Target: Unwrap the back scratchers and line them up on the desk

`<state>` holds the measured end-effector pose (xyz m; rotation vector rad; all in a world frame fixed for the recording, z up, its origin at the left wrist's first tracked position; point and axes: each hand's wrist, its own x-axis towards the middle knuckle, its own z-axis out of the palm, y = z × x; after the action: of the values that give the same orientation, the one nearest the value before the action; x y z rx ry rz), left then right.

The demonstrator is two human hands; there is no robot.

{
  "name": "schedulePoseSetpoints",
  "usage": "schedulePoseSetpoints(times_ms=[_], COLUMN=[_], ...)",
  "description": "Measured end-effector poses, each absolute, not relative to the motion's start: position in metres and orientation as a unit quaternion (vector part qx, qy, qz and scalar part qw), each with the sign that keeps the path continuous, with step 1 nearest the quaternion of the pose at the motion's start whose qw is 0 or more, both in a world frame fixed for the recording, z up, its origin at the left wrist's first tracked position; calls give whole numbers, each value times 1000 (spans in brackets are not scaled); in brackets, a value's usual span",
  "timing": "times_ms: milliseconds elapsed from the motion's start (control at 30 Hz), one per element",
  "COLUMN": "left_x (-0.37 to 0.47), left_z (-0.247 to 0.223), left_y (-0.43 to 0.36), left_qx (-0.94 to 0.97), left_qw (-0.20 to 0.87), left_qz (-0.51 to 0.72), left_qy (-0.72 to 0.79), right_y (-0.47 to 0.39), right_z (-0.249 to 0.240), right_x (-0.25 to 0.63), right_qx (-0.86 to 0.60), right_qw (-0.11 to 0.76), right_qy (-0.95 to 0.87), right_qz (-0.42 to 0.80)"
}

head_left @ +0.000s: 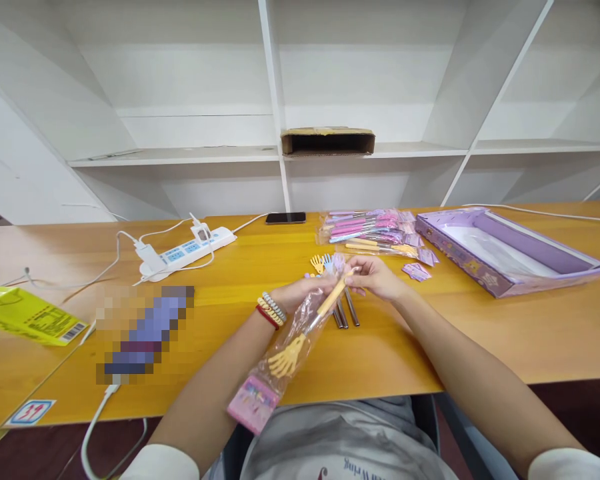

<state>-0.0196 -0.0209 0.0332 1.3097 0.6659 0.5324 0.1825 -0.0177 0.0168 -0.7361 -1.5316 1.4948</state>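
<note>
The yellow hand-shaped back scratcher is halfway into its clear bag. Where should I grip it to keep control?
Grip the yellow back scratcher on its bare handle end, from above, where the right hand already pinches it. The claw end sits inside the clear bag, so plastic covers it. The left hand holds the bag's mouth; the shaft runs diagonally toward the person.

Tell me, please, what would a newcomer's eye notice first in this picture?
Probably the yellow hand-shaped back scratcher in its clear bag, held by the left hand and right hand over the middle of the wooden table. Behind the hands lies a pile of bagged pink and purple scratchers, and to the right an open purple box.
</note>
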Motion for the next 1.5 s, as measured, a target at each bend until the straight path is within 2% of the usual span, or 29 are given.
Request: schedulePoseSetpoints(times_ms=[100, 200, 300, 400, 567, 700, 933, 1200, 1500], left_x=[-22, -20, -11, -2, -3, -9, -10, -10, -12], left_z=[36, 31, 21, 17, 20, 23, 22, 22, 16], left_y=[-13, -6, -4, -5, -2, 3, 3, 3, 8], left_qx=[527, 462, 444, 453, 428, 427, 432, 434, 416], left_qw=[796, 789, 729, 679, 642, 626, 625, 625, 628], left_qz=[178, 335, 465, 519, 572, 587, 579, 577, 585], left_qy=[238, 226, 235, 255, 278, 284, 295, 296, 301], right_y=[-14, -10, -10, -14, -17, -11, -5, -12, -10], right_z=[18, 19, 16, 11, 7, 6, 0, 4, 2], right_x=[182, 179, 172, 163, 158, 163, 175, 180, 183], right_qx=[-297, -317, -341, -359, -384, -397, -418, -391, -362], right_qw=[546, 623, 647, 635, 564, 559, 549, 507, 499], right_qy=[-518, -417, -377, -416, -484, -491, -671, -744, -783], right_qz=[588, 581, 569, 542, 547, 537, 272, 191, 85])
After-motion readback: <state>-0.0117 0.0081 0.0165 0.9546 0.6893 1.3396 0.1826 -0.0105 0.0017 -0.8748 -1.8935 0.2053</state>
